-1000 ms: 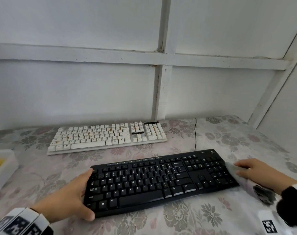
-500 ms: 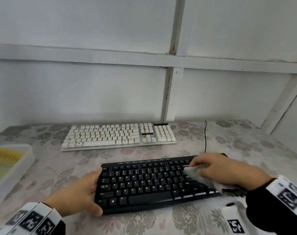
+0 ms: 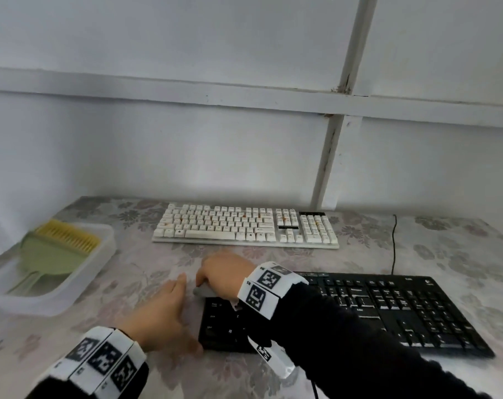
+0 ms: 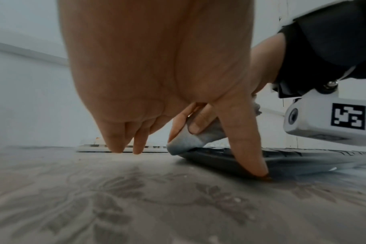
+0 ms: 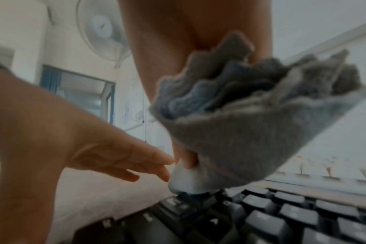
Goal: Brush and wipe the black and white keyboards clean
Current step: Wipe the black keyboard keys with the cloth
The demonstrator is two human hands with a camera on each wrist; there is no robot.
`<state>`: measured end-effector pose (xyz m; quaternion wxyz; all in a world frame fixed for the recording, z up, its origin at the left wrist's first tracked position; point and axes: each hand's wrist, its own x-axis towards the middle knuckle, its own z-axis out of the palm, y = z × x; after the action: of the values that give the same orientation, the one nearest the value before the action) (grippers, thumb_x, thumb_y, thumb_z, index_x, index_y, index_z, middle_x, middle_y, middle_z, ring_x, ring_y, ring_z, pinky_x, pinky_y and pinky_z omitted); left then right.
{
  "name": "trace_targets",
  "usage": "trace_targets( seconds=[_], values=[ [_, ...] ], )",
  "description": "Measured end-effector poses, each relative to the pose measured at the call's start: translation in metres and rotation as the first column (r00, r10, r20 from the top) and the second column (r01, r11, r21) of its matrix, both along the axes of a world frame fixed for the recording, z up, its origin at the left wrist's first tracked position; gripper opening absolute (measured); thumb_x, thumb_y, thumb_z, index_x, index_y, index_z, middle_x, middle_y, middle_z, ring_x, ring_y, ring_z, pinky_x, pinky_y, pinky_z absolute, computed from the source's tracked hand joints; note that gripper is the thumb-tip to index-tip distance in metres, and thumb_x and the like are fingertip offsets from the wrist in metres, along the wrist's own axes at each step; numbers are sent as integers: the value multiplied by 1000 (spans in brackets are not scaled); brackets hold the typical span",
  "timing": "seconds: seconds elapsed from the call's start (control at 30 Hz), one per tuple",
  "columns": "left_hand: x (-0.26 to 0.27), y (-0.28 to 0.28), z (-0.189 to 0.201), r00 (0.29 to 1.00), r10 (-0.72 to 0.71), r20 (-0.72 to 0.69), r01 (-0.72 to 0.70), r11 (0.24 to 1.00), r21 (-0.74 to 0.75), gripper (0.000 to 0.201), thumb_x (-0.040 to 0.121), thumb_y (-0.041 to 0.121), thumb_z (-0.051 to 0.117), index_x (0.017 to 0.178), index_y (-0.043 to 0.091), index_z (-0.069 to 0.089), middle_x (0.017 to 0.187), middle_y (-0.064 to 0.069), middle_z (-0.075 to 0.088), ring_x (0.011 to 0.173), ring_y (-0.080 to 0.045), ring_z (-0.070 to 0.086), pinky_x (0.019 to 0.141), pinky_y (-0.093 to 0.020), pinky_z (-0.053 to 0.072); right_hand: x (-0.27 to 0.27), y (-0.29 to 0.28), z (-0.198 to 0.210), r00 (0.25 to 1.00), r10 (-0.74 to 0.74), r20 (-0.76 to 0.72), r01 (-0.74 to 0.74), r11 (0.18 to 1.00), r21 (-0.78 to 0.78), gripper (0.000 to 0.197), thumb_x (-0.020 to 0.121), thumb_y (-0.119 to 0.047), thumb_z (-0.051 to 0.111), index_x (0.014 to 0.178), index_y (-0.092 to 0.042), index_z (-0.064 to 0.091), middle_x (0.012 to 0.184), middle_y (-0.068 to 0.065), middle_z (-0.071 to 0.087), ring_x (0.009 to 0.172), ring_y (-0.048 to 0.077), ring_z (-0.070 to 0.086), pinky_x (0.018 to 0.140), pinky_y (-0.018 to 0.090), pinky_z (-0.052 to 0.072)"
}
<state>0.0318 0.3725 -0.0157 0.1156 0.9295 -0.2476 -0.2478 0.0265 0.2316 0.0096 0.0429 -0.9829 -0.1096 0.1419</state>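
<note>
— Head view first: what's biggest?
— Black keyboard [image 3: 388, 309] at 4 o'clock, white keyboard [image 3: 244, 226] behind; clear tray [image 3: 80, 272] at 9 o'clock holds a green dustpan [image 3: 47, 259] and yellow brush [image 3: 69, 236].
— Hands?
— Right hand [image 3: 224, 276] pinches a grey cloth [image 3: 202, 290] on the black keyboard's left end; left hand [image 3: 161, 315], fingers straight, thumb against its corner. The forearm hides the keys beneath.

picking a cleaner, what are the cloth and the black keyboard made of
Cloth: seems a soft grey fleecy textile, microfibre perhaps; fuzzy nap, bunched folds. Black keyboard: looks like hard moulded plastic, matte, with printed white legends on the keys.
</note>
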Motion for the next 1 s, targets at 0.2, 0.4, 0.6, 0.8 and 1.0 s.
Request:
trace_targets(
  seconds=[0.2, 0.4, 0.6, 0.8, 1.0],
  values=[
    [-1, 3, -1, 999, 31, 10, -30, 999, -9, 129, 68, 48, 76, 144, 8, -20, 156, -8, -12, 145, -19, -4, 115, -27, 9, -16, 15, -2, 991, 132, -15, -133, 989, -67, 26, 95, -21, 52, 113, -9, 66, 118, 10, 58, 101, 27, 56, 78, 31, 37],
    [1, 6, 5, 1000, -22, -10, 23, 999, 45, 119, 76, 46, 71, 145, 8, -19, 156, -7, -11, 145, -19, -4, 115, -27, 10, -39, 28, -15, 992, 125, 11, -124, 990, -71, 23, 93, -12, 53, 112, -3, 64, 114, 16, 57, 87, 33, 50, 72, 38, 45],
    [9, 14, 21, 998, -58, -29, 60, 995, 74, 124, 69, 37, 77, 146, 10, -16, 157, -5, -10, 145, -15, 0, 114, -23, 10, -57, 26, -1, 978, 206, -14, -206, 978, 24, 29, 93, -8, 50, 118, -7, 64, 119, 15, 56, 93, 33, 52, 82, 39, 47],
    [10, 12, 22, 998, -69, 9, 68, 996, 51, 104, 77, 20, 68, 149, 15, -7, 157, -2, -2, 144, -14, 5, 114, -23, 11, -78, 21, 9, 957, 282, -62, -268, 948, 172, 32, 88, -5, 54, 117, -10, 65, 116, 13, 62, 104, 32, 57, 93, 41, 47],
    [10, 12, 26, 994, -3, 111, 20, 988, -151, 64, 84, 13, 61, 141, 23, 33, 136, 4, 46, 113, -7, 51, 95, -18, 40, -93, -22, 29, 995, -88, -39, 96, 884, 458, 29, 97, -12, 41, 119, -10, 61, 123, 7, 58, 106, 17, 51, 87, 23, 39]
  ],
)
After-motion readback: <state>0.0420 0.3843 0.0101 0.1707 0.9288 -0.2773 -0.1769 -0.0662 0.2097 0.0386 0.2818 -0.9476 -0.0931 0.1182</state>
